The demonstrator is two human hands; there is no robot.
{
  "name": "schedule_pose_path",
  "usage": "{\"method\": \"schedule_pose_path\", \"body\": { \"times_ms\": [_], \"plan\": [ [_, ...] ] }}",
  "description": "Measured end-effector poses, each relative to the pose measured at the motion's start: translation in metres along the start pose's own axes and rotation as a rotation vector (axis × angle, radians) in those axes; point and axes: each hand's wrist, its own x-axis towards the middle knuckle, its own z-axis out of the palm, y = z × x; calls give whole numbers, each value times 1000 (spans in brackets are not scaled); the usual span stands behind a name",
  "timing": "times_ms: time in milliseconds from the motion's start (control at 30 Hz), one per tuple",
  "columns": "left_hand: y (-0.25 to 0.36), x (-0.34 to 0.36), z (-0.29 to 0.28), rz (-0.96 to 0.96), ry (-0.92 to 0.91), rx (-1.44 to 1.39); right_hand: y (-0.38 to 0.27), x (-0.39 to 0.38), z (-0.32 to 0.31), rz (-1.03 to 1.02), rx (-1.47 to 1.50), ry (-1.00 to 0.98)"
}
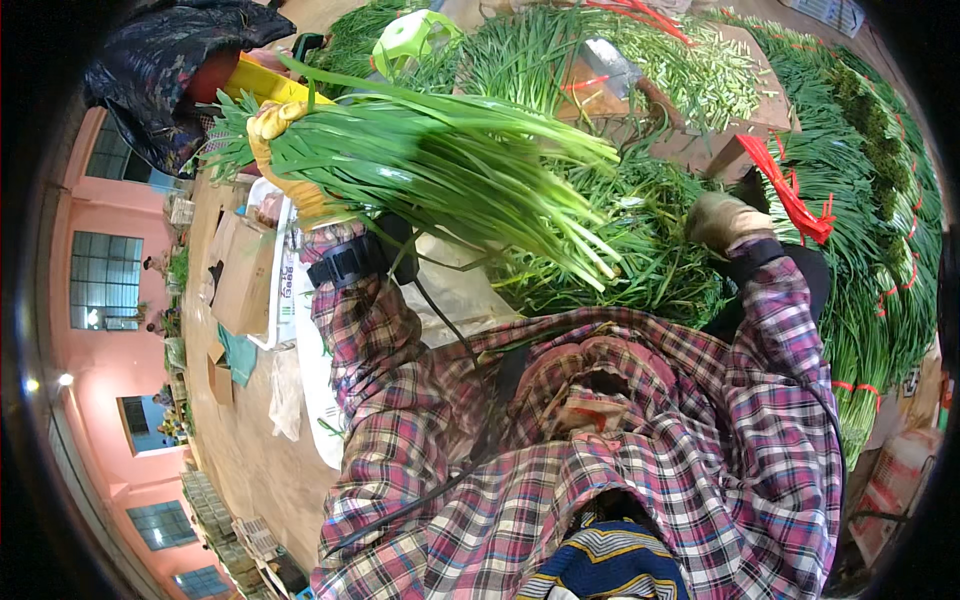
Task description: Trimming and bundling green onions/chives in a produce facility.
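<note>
My left hand [280,130], in a yellow glove, is closed around the leafy end of a large bunch of garlic chives [420,160]. The bunch is held up in the air, its pale stem ends fanning out to the right. My right hand [727,222], in a beige glove, is beside a hank of red plastic ties [790,190]. Its fingers curve away from view, and whether it grips anything is hidden. Beneath the bunch and between my hands lies a heap of loose green leaves [640,240].
A cleaver [615,70] lies on a board near a pile of cut stem ends [715,80]. Tied bundles of chives [855,300] are stacked along the right. A light green stool [412,40] stands at the back. To the left are a cardboard box [243,275] and a white crate [284,285].
</note>
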Motion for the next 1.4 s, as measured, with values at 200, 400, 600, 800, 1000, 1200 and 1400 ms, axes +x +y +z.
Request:
{"method": "schedule_pose_path", "body": {
  "times_ms": [200,400,600,800,1000,1200,1400],
  "plan": [
    [-20,15,31,-134,-124,39,-68,-12,-60,-537,1137,417],
    [5,62,68,-460,-18,-169,-117,-10,-34,-788,1230,121],
    [-15,39,93,-438,-293,-110,-54,-4,-18,-878,132,825],
    [-18,36,103,-372,-122,-67,-45,-16,12,-329,1513,168],
    [-25,48,109,-311,-35,80,-28,-28,4,-160,1551,508],
    [-29,57,90,-24,-292,431,-41,-40,-22,-219,1504,580],
    [-41,38,118,-492,354,-218,-55,-58,-17,-397,1500,453]
  ]
}}
